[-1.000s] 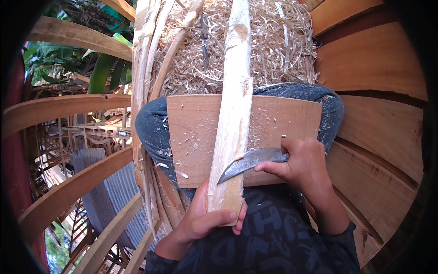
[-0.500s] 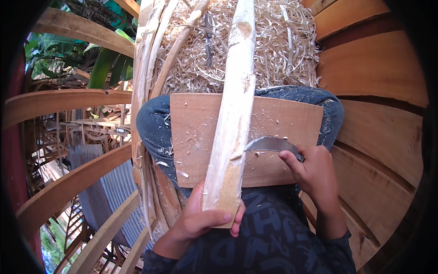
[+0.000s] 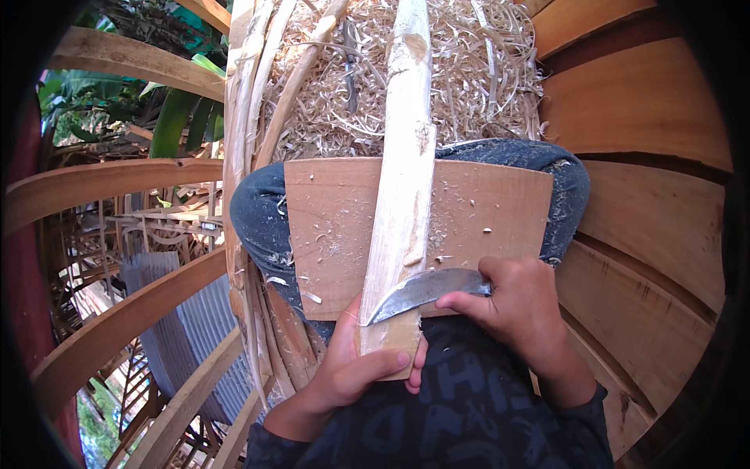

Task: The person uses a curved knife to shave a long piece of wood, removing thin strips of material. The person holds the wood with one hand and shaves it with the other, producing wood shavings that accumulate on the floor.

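Wooden stave (image 3: 402,187): matt, rough, fibrous. Curved knife blade (image 3: 428,288): metal, scuffed, dull sheen. Lap board (image 3: 496,199): wood, matt, fairly smooth. Trousers (image 3: 256,209): denim, matt, dusty. Shavings (image 3: 312,129): thin wood, papery. Wall planks (image 3: 633,102): wood, smooth, faintly glossy.

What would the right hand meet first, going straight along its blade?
Likely the pale wood strip, right edge first; the blade lies across it. The right hand seems raised over the brown board, though depth is unclear.

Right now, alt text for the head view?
A person's right hand holds a curved knife across a pale wooden strip, whose near end the left hand grips. The strip passes over a brown board on denim-clad legs, with curled wood shavings beyond.
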A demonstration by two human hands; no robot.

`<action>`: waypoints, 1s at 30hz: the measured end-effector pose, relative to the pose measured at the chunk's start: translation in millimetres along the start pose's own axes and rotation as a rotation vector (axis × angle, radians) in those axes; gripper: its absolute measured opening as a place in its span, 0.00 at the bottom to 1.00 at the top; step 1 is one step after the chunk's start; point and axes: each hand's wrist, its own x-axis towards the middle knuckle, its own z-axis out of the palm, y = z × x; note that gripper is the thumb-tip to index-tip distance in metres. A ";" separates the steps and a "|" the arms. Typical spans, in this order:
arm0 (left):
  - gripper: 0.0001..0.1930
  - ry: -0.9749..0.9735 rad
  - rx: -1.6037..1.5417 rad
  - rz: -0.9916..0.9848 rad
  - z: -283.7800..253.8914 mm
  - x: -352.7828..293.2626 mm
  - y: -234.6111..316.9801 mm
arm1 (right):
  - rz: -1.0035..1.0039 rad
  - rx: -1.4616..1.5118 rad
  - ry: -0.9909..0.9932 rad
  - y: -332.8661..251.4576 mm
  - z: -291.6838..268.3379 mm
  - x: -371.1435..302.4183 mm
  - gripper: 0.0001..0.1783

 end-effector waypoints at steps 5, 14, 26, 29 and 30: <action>0.33 0.001 0.035 0.008 -2.4 2.4 -1.3 | 0.031 -0.010 0.023 -0.6 5.0 1.0 0.43; 0.33 -0.010 0.007 0.007 -2.8 7.7 -2.2 | 0.106 -0.034 -0.012 -1.8 -1.1 8.5 0.43; 0.30 -0.022 -0.011 0.011 -3.1 11.2 -0.4 | 0.117 -0.037 -0.014 -12.7 -6.1 7.9 0.41; 0.28 -0.022 -0.001 0.021 -2.7 11.9 -0.5 | 0.095 -0.031 0.012 -12.8 -3.1 5.7 0.41; 0.28 -0.020 0.002 0.028 -2.6 12.1 -0.9 | 0.092 -0.024 0.016 -12.5 -2.0 5.4 0.41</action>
